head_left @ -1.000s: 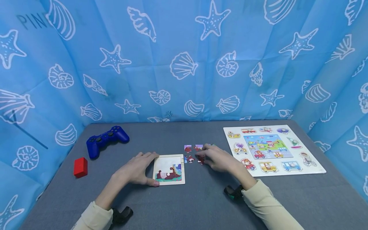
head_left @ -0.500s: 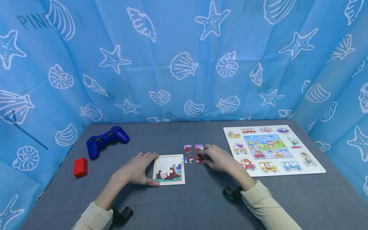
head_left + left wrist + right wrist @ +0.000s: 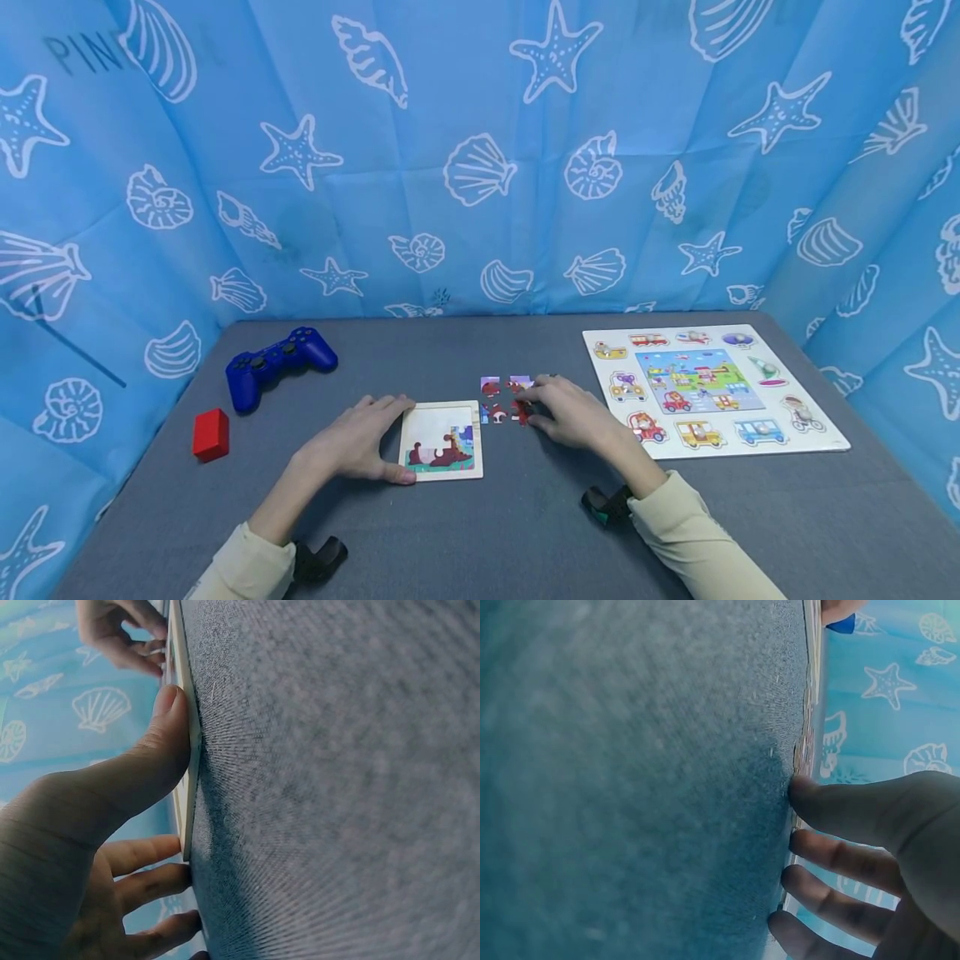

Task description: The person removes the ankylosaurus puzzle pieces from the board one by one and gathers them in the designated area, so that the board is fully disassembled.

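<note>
A small wooden jigsaw tray (image 3: 441,476) lies in the middle of the table, its lower and right parts filled with a brown animal picture. My left hand (image 3: 363,437) holds its left side, thumb on the near corner and a finger at the far corner; the left wrist view shows the thumb (image 3: 171,712) over the rim. Right of the tray, several loose jigsaw pieces (image 3: 491,387) lie flat. My right hand (image 3: 573,412) has thumb and fingertips about a red-brown jigsaw piece (image 3: 521,412), partly hidden by the fingers. In the right wrist view its fingertips (image 3: 804,841) are at table level.
A white peg puzzle board (image 3: 817,443) with vehicle pictures lies at the right, close to my right hand. A blue game controller (image 3: 279,367) and a red block (image 3: 211,435) lie at the left. Behind the grey table (image 3: 480,542) hangs a blue shell-patterned curtain (image 3: 480,225).
My right fingers have drawn back slightly to the right, uncovering more of the red-brown jigsaw piece. The left hand and the tray have stayed in place.
</note>
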